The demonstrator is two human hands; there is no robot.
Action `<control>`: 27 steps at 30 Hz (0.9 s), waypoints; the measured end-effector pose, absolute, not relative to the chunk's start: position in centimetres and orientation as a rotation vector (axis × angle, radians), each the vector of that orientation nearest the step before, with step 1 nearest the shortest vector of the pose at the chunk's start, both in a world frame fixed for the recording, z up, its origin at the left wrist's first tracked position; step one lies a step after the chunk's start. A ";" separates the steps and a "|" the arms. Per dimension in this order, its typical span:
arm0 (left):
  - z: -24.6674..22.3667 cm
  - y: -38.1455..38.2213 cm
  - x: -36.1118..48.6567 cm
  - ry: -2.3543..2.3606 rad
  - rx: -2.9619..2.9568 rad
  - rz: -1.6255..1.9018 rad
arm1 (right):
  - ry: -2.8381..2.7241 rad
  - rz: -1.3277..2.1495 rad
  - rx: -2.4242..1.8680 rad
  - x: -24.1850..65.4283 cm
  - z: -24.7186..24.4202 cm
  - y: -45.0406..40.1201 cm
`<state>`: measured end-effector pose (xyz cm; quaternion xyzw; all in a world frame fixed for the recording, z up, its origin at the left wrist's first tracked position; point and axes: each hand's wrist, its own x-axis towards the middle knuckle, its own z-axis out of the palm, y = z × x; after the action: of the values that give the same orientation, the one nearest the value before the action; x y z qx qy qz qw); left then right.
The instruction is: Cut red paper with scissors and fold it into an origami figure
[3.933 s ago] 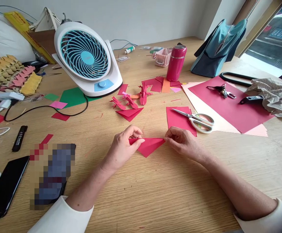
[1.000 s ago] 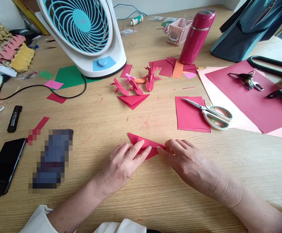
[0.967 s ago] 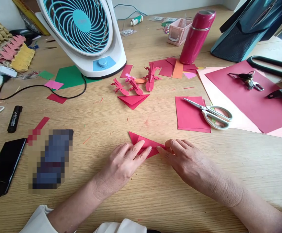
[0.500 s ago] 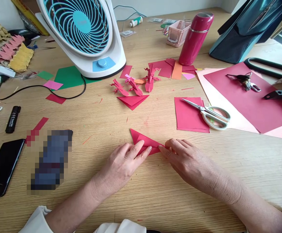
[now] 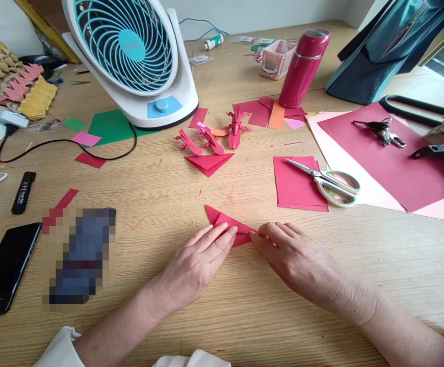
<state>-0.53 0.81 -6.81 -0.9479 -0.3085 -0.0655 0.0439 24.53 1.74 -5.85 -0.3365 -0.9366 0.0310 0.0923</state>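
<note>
A folded piece of red paper (image 5: pixel 240 236) lies on the table in front of me, roughly a triangle with a crease along it. My left hand (image 5: pixel 202 255) rests on its left part, fingers stretched out and pressing it down. The right corner of the paper is pinched between the thumb and curled fingers of my right hand (image 5: pixel 283 247), which hide that corner. Beyond them lies another folded red paper triangle (image 5: pixel 209 164), with small red origami figures (image 5: pixel 235 127) standing just behind it.
White-handled scissors (image 5: pixel 336 186) lie across stacked red paper squares (image 5: pixel 294 183). A fan (image 5: pixel 164 109) and a red flask (image 5: pixel 302 71) stand at the back. Keys (image 5: pixel 384 133) rest on a large red sheet (image 5: pixel 405 173). A phone (image 5: pixel 5 270) and a marker (image 5: pixel 23 192) lie left.
The fingers of my left hand have flattened and lie closer together on the paper. My right hand keeps its pinch at the corner. The whole view has shifted slightly.
</note>
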 end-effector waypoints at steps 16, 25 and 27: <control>-6.8 0.4 -0.2 -0.964 -2.884 -0.103 | -2.774 0.120 -1.042 24.8 -5.4 1.3; -6.8 0.2 0.1 -0.978 -2.844 -0.119 | -2.802 -0.037 -1.071 24.1 -5.5 0.8; -6.7 0.2 0.1 -0.983 -2.845 -0.106 | -2.814 -0.058 -1.086 24.0 -5.6 0.7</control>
<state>0.14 0.19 -6.69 -0.9427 -0.3256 -0.0352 0.0646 24.02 0.68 -5.60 -0.3593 -0.9309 -0.0192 0.0624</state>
